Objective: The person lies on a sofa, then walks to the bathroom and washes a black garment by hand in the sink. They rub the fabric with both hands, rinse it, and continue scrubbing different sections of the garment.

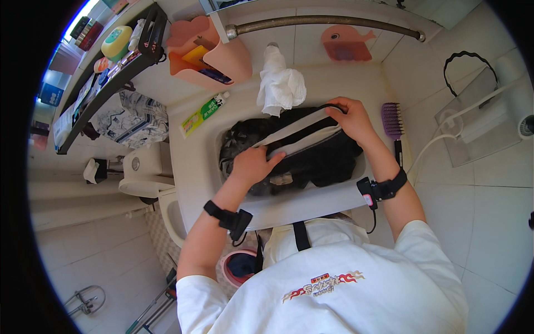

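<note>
Laundry: a dark garment is lying bunched up in the white sink, filling most of the basin, with its light grey band stretching between both hands.
Left hand: the left hand is grasping the band at its near-left end, the thumb pressing along the lower strip.
Right hand: the right hand is gripping the far-right end, the fingers closing around the dark edge at the top.
Wrists: a black strap is circling the left one, and a matching band with a small box is sitting on the right.
Back of sink: a white cloth is hanging in crumpled folds just behind the garment (hiding most of whatever's under it).
Sink rim: a green tube is lying on the left, and a purple hairbrush is resting on the right.
Behind that: a pink holder is standing at back left, while a pink whale-shaped dish is sitting farther right.
Floor: a pink bucket is standing below, with dark stuff lying inside.
</note>
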Tool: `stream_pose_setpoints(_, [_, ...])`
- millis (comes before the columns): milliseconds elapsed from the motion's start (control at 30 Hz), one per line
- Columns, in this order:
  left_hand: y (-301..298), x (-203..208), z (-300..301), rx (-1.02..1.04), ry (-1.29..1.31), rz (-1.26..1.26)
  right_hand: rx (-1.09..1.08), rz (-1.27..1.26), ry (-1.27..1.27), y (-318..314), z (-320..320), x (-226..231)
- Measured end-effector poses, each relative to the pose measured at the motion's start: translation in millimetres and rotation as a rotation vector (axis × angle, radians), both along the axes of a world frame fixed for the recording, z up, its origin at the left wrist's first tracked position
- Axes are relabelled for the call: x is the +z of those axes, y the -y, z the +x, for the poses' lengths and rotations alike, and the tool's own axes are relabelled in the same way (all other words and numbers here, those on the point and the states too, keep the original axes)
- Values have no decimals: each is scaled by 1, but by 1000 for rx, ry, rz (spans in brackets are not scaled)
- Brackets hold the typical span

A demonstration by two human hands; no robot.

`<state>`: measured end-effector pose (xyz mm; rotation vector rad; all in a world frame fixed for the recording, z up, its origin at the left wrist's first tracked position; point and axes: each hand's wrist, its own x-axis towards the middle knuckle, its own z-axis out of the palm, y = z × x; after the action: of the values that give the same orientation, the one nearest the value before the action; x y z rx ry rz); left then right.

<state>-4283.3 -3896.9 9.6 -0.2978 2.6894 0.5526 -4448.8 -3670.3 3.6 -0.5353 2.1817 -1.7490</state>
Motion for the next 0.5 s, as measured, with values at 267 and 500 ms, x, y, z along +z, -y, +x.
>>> stream_pose_setpoints(267, [88, -23, 7, 204, -353, 31, 110, 267, -235, 33, 45, -38])
stream_pose_setpoints(500, [68, -69, 18, 183, -659, -31, 634, 664, -419, 42, 129, -108])
